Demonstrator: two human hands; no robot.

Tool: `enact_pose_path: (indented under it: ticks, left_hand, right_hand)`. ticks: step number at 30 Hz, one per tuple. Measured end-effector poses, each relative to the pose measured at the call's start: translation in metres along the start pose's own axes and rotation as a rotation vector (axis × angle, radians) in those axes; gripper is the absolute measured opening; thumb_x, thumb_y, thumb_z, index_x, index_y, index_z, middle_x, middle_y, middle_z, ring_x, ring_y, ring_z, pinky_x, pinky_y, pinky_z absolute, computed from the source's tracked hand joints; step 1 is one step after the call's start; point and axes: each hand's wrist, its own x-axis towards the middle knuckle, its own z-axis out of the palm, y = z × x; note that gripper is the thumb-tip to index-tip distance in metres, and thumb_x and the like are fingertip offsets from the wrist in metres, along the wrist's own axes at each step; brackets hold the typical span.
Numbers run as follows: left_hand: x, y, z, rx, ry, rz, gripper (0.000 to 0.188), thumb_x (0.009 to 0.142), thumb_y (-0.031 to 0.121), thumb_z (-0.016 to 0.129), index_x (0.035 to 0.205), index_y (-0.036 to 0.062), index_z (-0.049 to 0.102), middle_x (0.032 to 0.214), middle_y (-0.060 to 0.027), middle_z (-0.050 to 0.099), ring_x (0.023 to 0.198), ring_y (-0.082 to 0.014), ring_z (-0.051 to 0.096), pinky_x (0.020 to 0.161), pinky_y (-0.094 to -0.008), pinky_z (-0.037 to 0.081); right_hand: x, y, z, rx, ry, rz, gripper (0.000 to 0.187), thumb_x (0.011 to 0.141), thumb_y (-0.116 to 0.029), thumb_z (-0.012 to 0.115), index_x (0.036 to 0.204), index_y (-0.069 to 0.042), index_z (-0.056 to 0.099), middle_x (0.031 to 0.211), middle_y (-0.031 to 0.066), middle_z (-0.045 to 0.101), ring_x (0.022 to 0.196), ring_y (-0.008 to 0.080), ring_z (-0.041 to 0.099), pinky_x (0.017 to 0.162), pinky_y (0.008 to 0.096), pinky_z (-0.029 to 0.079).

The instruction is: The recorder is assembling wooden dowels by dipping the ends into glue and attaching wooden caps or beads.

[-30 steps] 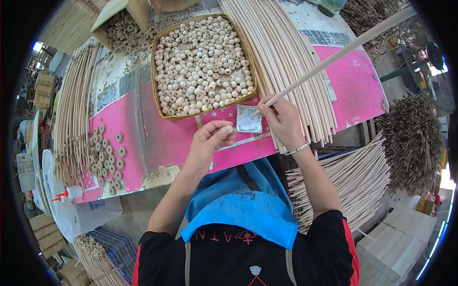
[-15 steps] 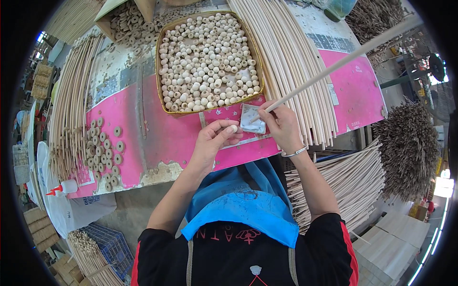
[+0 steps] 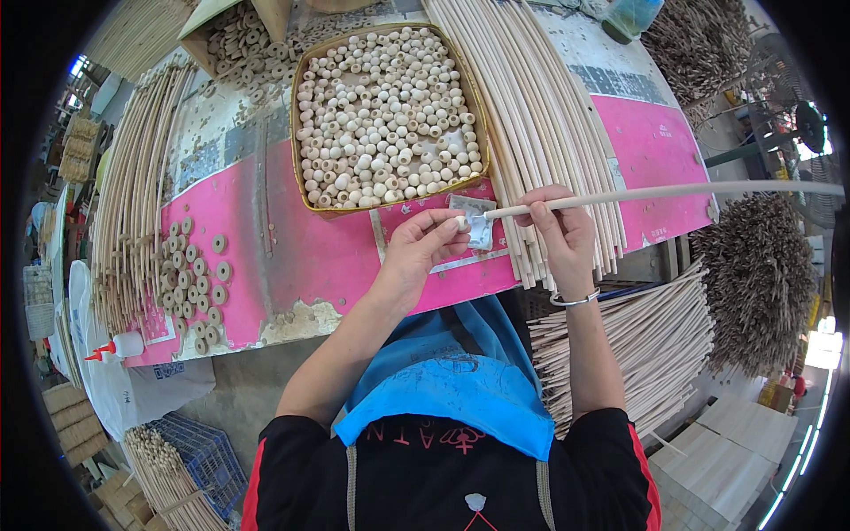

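My left hand (image 3: 423,248) pinches a small pale wooden bead (image 3: 462,224) between thumb and fingertips. In my right hand (image 3: 561,232) is a long pale wooden stick (image 3: 673,192), gripped near its left end and stretching far out to the right. The stick's narrow tip points at the bead, with a slight gap between them. Beneath the tip lies a small white tray (image 3: 482,234) with whitish stuff in it. Just beyond my hands stands a yellow-rimmed basket (image 3: 297,168) full of round wooden beads (image 3: 381,124).
Long wooden sticks (image 3: 540,115) lie right of the basket; another bundle (image 3: 142,177) lies at left. Wooden rings (image 3: 190,283) and a white glue bottle with red tip (image 3: 119,346) are on the pink-covered table (image 3: 354,283). More sticks (image 3: 629,345) are stacked below, right.
The stick has swung from a steep slant to nearly level, its tip leaving the white tray. My left hand has brought the bead right and up toward the tip.
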Motion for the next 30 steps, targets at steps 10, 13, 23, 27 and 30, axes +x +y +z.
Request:
enact_pose_path:
  ticks: [10,13,23,27,30]
  left_hand:
    - [0.001,-0.003,0.005,-0.087,-0.051,-0.04,0.025,0.1,0.018,0.063,0.118,0.0004,0.065,0.104,-0.0103,0.07,0.093,-0.0151,0.068,0.086,-0.0271,0.057]
    - [-0.003,-0.001,0.006,-0.135,-0.064,-0.05,0.026,0.1,0.018,0.062,0.12,0.0,0.064,0.104,-0.011,0.07,0.093,-0.0157,0.069,0.086,-0.0265,0.058]
    - [-0.004,-0.006,0.002,-0.103,-0.072,-0.021,0.02,0.101,0.017,0.062,0.113,0.0013,0.064,0.103,-0.0096,0.07,0.092,-0.0147,0.069,0.085,-0.0275,0.058]
    - [-0.006,-0.006,0.004,-0.019,-0.05,0.04,0.018,0.1,0.017,0.062,0.111,0.0021,0.064,0.101,-0.0086,0.071,0.09,-0.0142,0.069,0.084,-0.029,0.058]
    - [-0.007,-0.005,0.002,0.097,-0.071,0.094,0.019,0.1,0.016,0.062,0.112,0.0023,0.065,0.098,-0.0076,0.07,0.089,-0.0131,0.068,0.083,-0.0283,0.057]
  right_hand:
    - [-0.006,-0.004,0.005,-0.008,-0.068,-0.097,0.009,0.099,-0.004,0.059,0.105,0.0,0.064,0.099,0.0057,0.063,0.085,0.009,0.058,0.076,0.0225,0.048]
    - [-0.008,-0.001,0.006,0.017,-0.089,-0.082,0.008,0.098,-0.002,0.059,0.104,0.0,0.064,0.1,0.0062,0.063,0.087,0.0091,0.059,0.077,0.0224,0.048]
    - [-0.011,-0.011,0.009,-0.268,-0.172,-0.273,0.01,0.092,0.001,0.063,0.101,-0.001,0.065,0.1,0.0114,0.065,0.095,0.0241,0.065,0.083,0.0328,0.053]
    - [-0.019,-0.011,0.01,-0.269,-0.158,-0.278,0.01,0.091,0.0,0.064,0.101,-0.001,0.066,0.099,0.0114,0.066,0.096,0.0241,0.065,0.084,0.0328,0.053]
    - [-0.026,-0.003,0.011,-0.22,-0.119,-0.256,0.009,0.093,0.0,0.063,0.102,0.0,0.065,0.103,0.0119,0.066,0.097,0.0219,0.065,0.084,0.0327,0.053]
